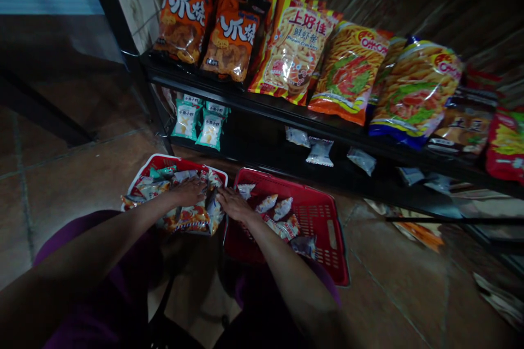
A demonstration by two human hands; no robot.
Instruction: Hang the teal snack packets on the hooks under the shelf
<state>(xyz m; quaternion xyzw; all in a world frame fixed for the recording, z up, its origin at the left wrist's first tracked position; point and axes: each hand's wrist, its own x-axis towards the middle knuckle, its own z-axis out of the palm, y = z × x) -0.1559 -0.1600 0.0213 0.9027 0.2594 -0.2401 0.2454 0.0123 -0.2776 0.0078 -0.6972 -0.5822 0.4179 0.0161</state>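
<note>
A red basket with a white rim [141, 168] stands on the floor, heaped with small snack packets [192, 217]. My left hand [190, 192] lies over the heap, fingers stretched out and touching the packets. At the right side of the same basket is my right hand [234, 204], its fingers extended against a packet [214, 208] near the rim. Neither hand visibly grips anything. A second red basket [323, 223] stands close by under my right forearm. Several small packets [282, 208] lie loosely in it.
A black shelf rack [245, 92] stands ahead, with large snack bags [292, 46] on its upper shelf. Small green-and-white packets [210, 128] and silvery packets [320, 151] are on the lower shelf. Flattened packaging [413, 229] lies on the tiled floor at right.
</note>
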